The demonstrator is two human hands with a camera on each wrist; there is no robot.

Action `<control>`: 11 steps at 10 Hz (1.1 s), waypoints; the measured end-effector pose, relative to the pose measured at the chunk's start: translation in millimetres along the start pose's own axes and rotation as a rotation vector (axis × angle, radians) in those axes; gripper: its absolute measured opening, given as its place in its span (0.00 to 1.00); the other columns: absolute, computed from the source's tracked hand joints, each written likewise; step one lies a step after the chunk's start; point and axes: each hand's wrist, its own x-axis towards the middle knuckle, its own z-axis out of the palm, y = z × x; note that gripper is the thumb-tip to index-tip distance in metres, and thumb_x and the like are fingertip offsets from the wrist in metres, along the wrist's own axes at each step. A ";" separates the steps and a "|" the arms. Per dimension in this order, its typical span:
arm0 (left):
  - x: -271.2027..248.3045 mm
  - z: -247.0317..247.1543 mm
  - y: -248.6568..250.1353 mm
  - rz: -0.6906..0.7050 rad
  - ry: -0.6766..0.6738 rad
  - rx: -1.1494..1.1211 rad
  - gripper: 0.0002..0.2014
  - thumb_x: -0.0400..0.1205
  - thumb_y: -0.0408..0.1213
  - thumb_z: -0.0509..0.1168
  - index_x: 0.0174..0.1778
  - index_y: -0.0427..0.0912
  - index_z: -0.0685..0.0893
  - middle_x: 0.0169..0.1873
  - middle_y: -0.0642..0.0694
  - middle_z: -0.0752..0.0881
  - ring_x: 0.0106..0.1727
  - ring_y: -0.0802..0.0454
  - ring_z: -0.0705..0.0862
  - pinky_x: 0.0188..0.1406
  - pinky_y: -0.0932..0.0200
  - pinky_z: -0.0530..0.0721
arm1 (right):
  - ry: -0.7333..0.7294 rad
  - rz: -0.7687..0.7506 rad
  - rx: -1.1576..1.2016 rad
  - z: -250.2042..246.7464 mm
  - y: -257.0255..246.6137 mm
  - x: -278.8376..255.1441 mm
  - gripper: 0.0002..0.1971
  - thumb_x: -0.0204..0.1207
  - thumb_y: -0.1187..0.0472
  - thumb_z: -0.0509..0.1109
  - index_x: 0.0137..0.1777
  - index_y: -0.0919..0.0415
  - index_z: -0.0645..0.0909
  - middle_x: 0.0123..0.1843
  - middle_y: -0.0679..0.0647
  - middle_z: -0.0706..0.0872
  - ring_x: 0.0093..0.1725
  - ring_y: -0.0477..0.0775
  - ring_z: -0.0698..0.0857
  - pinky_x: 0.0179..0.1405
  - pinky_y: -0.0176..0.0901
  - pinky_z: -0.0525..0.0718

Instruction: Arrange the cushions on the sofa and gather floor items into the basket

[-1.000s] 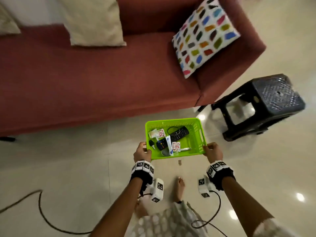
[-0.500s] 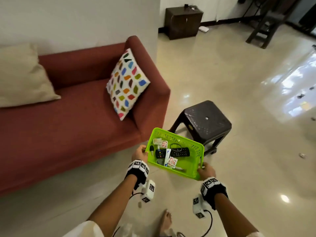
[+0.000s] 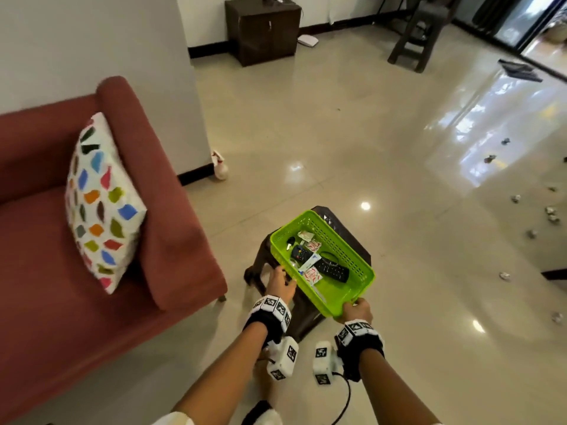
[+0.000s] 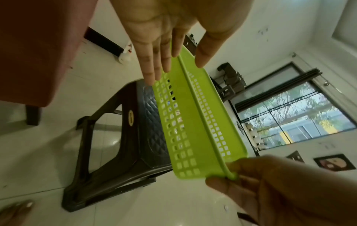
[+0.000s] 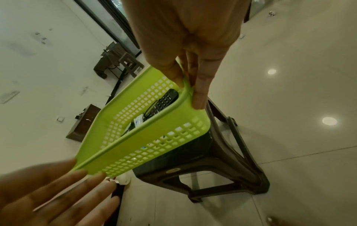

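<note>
The green plastic basket (image 3: pixel 339 245) (image 4: pixel 193 130) (image 5: pixel 154 137) is at the seat of a dark stool (image 3: pixel 306 320) (image 4: pixel 123 137). It holds a black remote (image 3: pixel 333 268) (image 5: pixel 164 100), small packets and other bits. My right hand (image 3: pixel 356 311) (image 5: pixel 188 93) pinches the near right corner of the rim, thumb inside. My left hand (image 3: pixel 280 285) (image 4: pixel 178 67) has straight fingers laid on the left outer wall, thumb apart over the rim. A patterned cushion (image 3: pixel 98 204) leans upright against the red sofa's arm (image 3: pixel 171 240).
A white spray bottle (image 3: pixel 219 167) stands by the wall corner behind the sofa. Crumpled foil bits (image 3: pixel 550 213) lie scattered on the tiled floor at right. A dark cabinet (image 3: pixel 264 29) and a wooden stool (image 3: pixel 417 35) stand far back. A black cable (image 3: pixel 343 403) trails by my feet.
The basket has travelled right, from the floor in front of the sofa to the dark stool. My view has swung right with it. The left hand's fingers have straightened.
</note>
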 end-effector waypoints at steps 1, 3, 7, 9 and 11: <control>30.0 23.7 11.7 -0.007 -0.106 0.085 0.28 0.82 0.36 0.62 0.77 0.33 0.63 0.77 0.33 0.68 0.77 0.39 0.70 0.78 0.47 0.69 | 0.032 0.043 0.015 2.4 -22.7 27.8 0.19 0.70 0.66 0.65 0.62 0.67 0.79 0.58 0.73 0.85 0.58 0.74 0.83 0.56 0.54 0.81; 86.3 62.5 28.5 -0.021 -0.166 0.173 0.32 0.85 0.40 0.57 0.82 0.39 0.51 0.82 0.37 0.56 0.82 0.41 0.61 0.80 0.50 0.63 | 0.029 0.117 0.063 22.9 -39.5 92.3 0.20 0.68 0.65 0.65 0.61 0.68 0.77 0.58 0.73 0.84 0.57 0.74 0.82 0.57 0.57 0.81; 98.7 81.5 19.7 0.004 -0.213 0.379 0.35 0.84 0.43 0.58 0.83 0.44 0.46 0.84 0.44 0.49 0.80 0.42 0.67 0.78 0.48 0.69 | -0.200 0.154 0.083 36.0 -28.6 135.1 0.07 0.74 0.70 0.67 0.49 0.67 0.73 0.45 0.61 0.80 0.28 0.54 0.75 0.13 0.20 0.72; 53.8 63.0 19.7 -0.052 -0.189 0.323 0.33 0.85 0.41 0.57 0.83 0.40 0.48 0.83 0.40 0.56 0.83 0.45 0.59 0.83 0.52 0.59 | -0.332 0.053 -0.095 72.1 62.6 248.4 0.11 0.53 0.55 0.70 0.35 0.59 0.79 0.45 0.70 0.85 0.43 0.71 0.83 0.52 0.60 0.84; -14.4 24.2 3.8 -0.061 -0.095 0.287 0.29 0.85 0.39 0.56 0.81 0.41 0.56 0.81 0.40 0.64 0.80 0.44 0.67 0.80 0.53 0.66 | -0.255 -0.195 -0.282 1.6 -39.0 105.0 0.17 0.74 0.72 0.65 0.62 0.77 0.76 0.60 0.71 0.83 0.62 0.61 0.81 0.51 0.48 0.72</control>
